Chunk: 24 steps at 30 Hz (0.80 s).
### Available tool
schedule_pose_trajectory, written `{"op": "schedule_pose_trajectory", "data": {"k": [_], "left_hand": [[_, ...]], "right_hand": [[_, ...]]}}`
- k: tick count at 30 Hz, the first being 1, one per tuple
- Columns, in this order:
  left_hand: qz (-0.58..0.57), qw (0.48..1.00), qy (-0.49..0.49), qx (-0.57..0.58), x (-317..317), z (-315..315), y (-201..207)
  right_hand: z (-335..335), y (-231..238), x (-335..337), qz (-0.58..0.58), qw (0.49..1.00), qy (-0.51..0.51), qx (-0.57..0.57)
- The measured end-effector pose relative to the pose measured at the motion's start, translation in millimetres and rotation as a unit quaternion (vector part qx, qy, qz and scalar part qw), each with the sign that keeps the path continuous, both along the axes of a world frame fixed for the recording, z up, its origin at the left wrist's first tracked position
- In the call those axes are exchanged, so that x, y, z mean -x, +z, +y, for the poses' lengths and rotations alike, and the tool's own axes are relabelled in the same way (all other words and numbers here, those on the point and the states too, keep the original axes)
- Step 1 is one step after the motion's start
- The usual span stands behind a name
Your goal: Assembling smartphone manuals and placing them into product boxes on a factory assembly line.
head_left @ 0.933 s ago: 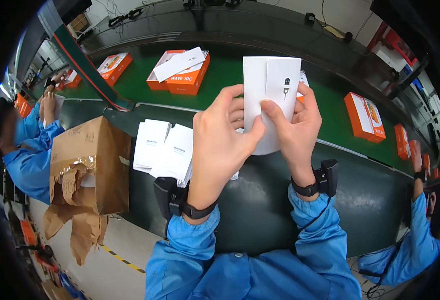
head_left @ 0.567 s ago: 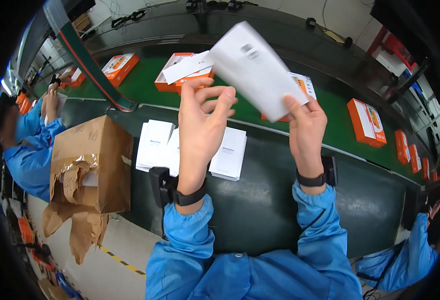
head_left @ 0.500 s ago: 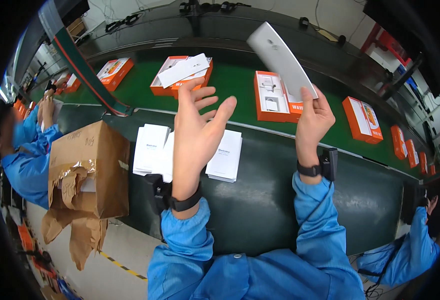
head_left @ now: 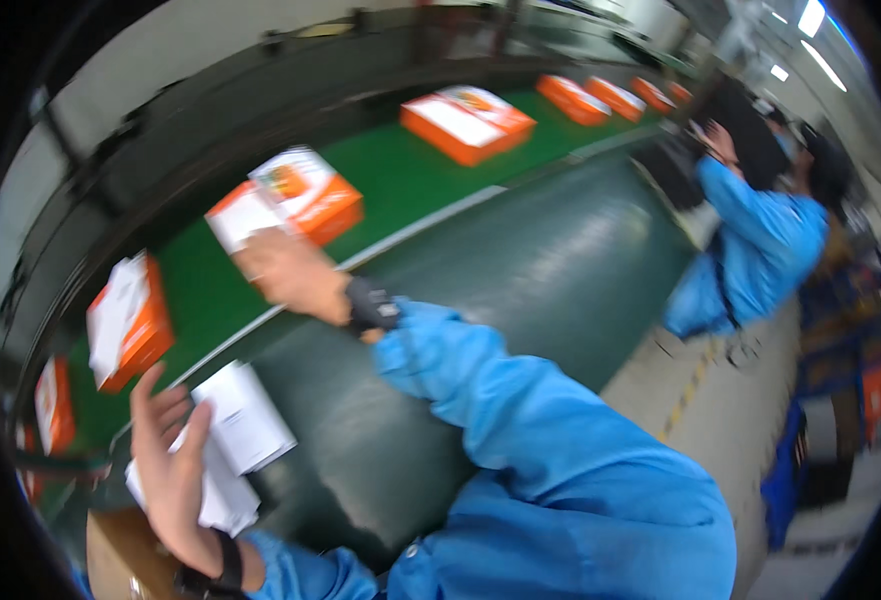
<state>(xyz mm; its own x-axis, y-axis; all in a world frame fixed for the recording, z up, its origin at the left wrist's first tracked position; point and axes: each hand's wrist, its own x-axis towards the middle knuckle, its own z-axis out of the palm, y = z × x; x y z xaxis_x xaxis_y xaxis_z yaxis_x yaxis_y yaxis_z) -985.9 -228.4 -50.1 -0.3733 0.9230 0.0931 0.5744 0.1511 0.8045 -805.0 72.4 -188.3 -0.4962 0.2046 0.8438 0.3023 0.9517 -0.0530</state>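
Note:
Over the belt, my right hand (head_left: 295, 275) reaches out to an open orange-and-white box (head_left: 332, 210). Its blurred fingers lie at the near edge of a white panel (head_left: 242, 216) on that box; whether they grip it I cannot make out. My left hand (head_left: 172, 480) is raised with its fingers apart and nothing in it. Beside and beneath it on the dark green table lie stacks of white booklets (head_left: 250, 425), partly hidden by that hand.
Several more orange boxes (head_left: 468, 128) stand along the green belt (head_left: 390, 200), one with a white panel (head_left: 120, 315) at left. A cardboard carton (head_left: 110, 550) sits at the lower left. At right, a person in blue (head_left: 760, 230) is by the table's far end.
The view has swung to the right. My right hand has come down from holding the white panel in the air to the box, where a panel now lies. My left hand remains spread.

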Motion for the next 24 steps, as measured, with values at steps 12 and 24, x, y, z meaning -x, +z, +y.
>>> {"op": "schedule_pose_trajectory", "data": {"k": [12, 24], "left_hand": [[0.14, 0.984, 0.038, 0.105, 10.9, 35.0, -32.2], [0.216, 0.963, 0.137, 0.083, 49.5, 39.6, -81.6]], "right_hand": [[-20.8, 28.3, -22.3, -0.013, 0.978, -0.043, 0.204], [-37.3, 116.2, 185.1, -0.04, 0.966, 0.063, 0.248]]}}
